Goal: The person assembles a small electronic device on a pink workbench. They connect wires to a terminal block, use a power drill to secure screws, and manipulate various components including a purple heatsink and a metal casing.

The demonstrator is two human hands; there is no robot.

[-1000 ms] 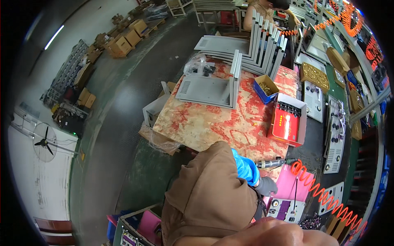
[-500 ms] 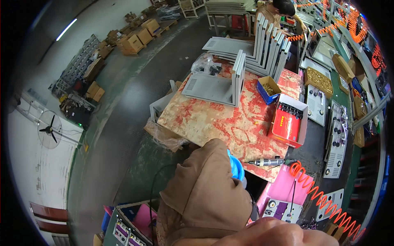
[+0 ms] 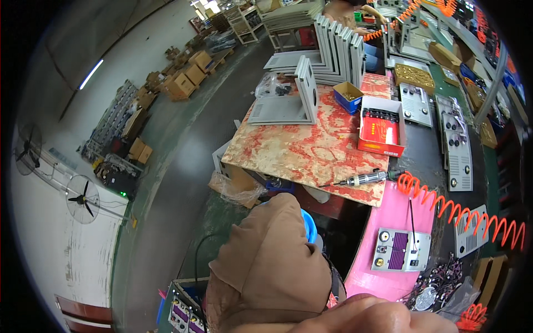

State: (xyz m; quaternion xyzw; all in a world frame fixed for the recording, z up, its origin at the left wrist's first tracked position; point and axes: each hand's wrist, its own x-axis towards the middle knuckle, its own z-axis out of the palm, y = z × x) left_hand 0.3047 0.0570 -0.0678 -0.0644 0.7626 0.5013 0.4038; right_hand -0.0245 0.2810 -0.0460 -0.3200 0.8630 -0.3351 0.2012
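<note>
The brown-clothed arm (image 3: 272, 255) hid nearly all of the left hand (image 3: 318, 242); only a grey sliver of it, apparently glove, showed beside a blue cuff (image 3: 309, 226), so whether its fingers were spread or pressed together, or what they touched, could not be told. The right hand lay out of view, its state unknown. Nearest them, a grey panel with purple strips (image 3: 403, 250) lay by the right-hand edge of a pink sheet (image 3: 361, 269), a thin black rod (image 3: 412, 216) reaching up from it. A power screwdriver (image 3: 363, 178) rested at the near right corner of the worn red tabletop (image 3: 272, 150), its tail past the right edge, joined to an orange coiled hose (image 3: 444, 205). The tangled cables (image 3: 436, 280) beyond the sheet were too jumbled to separate, and a co-worker (image 3: 340, 15) was cut off by the top edge of the view.
</note>
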